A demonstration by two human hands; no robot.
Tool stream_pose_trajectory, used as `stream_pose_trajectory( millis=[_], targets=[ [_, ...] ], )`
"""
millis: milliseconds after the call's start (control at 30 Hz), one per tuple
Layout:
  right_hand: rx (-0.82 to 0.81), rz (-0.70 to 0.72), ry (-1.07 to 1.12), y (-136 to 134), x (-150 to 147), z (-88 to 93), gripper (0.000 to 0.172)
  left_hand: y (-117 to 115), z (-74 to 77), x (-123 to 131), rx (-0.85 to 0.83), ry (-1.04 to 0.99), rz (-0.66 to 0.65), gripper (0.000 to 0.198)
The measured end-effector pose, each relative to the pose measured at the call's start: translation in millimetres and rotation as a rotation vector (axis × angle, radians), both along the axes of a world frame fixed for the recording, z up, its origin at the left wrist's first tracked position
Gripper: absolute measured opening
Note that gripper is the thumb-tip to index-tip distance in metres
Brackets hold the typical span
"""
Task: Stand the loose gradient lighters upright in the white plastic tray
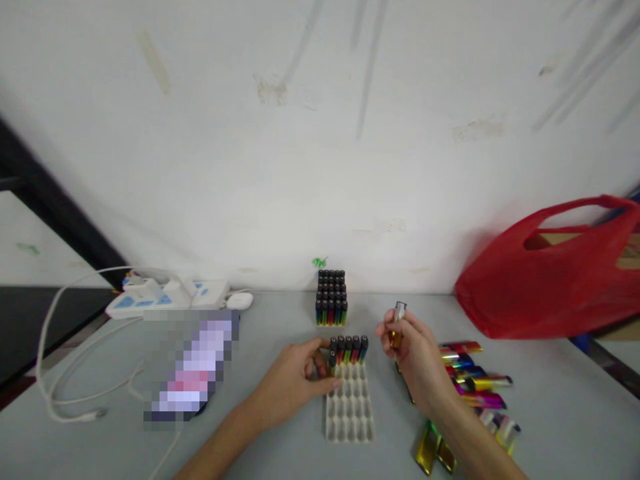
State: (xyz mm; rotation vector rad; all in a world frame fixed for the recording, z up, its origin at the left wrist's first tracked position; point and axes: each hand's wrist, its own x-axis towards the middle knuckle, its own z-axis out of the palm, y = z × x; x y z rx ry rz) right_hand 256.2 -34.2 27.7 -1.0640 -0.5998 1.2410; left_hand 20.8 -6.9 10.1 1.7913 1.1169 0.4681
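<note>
A pale moulded tray [350,413] lies on the table, with a row of black-capped lighters [349,347] upright in its far end. One more lighter [333,361] stands at the left of the second row. My left hand [295,377] is curled round the tray's left edge, thumb over its near cells and index finger beside the corner lighter. To the right of the tray, my right hand [413,340] pinches a gold lighter [399,323], its metal top pointing up.
A filled block of lighters [331,293] stands by the wall. Loose shiny lighters [480,383] are scattered at the right, partly behind my right forearm. A red bag [530,293] sits at far right. On the left are a phone [197,367], a power strip [170,297] and white cables [55,400].
</note>
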Motion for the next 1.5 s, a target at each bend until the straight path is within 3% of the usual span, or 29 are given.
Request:
stream_pose_trajectory(
  millis=[167,367,567,1033,1300,1500],
  targets=[
    [0.017,0.064,0.085,1,0,5.7,0.028,0,0.3,0,0.001,0.013,-0.001,0.039],
    [0.006,0.237,0.217,2,5,1.4,0.055,0,-0.7,-1,0.009,0.024,0.005,0.032],
    [-0.088,0.366,0.122,3,5,-10.1,0.064,1,-0.7,0,-0.004,0.007,0.004,0.032],
    [-0.185,0.346,0.057,-1,-5,-22.2,0.046,2,-2.8,-1,0.004,0.014,-0.004,0.033],
    [-0.180,0.329,0.068,0,-7,-17.5,0.054,1,-1.7,-1,-0.005,0.015,-0.007,0.033],
    [-0.185,0.317,0.062,-2,-9,-17.3,0.049,2,-4.8,-2,0.008,0.028,-0.008,0.033]
  ],
)
